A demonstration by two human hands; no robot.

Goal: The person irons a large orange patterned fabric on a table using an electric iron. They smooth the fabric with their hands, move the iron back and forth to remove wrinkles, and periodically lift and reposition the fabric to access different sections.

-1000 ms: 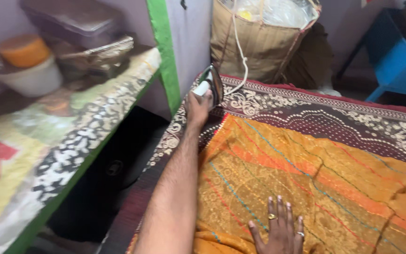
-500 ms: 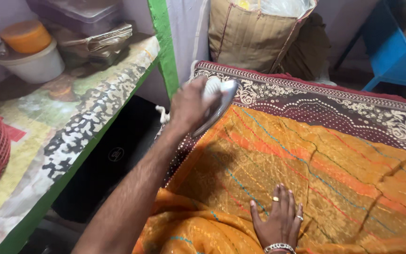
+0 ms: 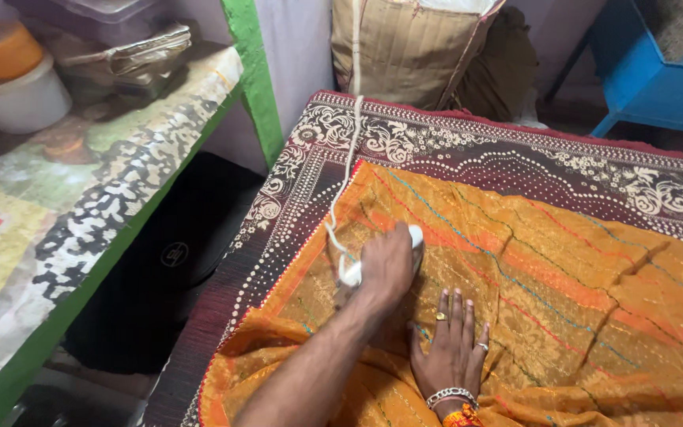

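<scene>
My left hand (image 3: 385, 269) grips the white handle of an electric iron (image 3: 415, 241) that rests on an orange patterned cloth (image 3: 563, 316). The cloth lies spread over a maroon cover with white floral borders (image 3: 452, 146). Just right of the iron, my right hand (image 3: 452, 348) lies flat on the orange cloth with its fingers spread; it wears rings and a bracelet. The iron's white cord (image 3: 349, 158) runs from the iron up across the cover toward the back.
A tan woven bag (image 3: 416, 47) stands behind the cover. To the left is a green-edged shelf (image 3: 258, 87) with a patterned liner, a white bowl with an orange lid (image 3: 13, 95) and a plastic box (image 3: 120, 16). A blue stool (image 3: 658, 87) is at the back right.
My left hand has brought the iron from the cover's far left corner down onto the orange cloth, close to my right hand. My right hand has stayed flat on the cloth.
</scene>
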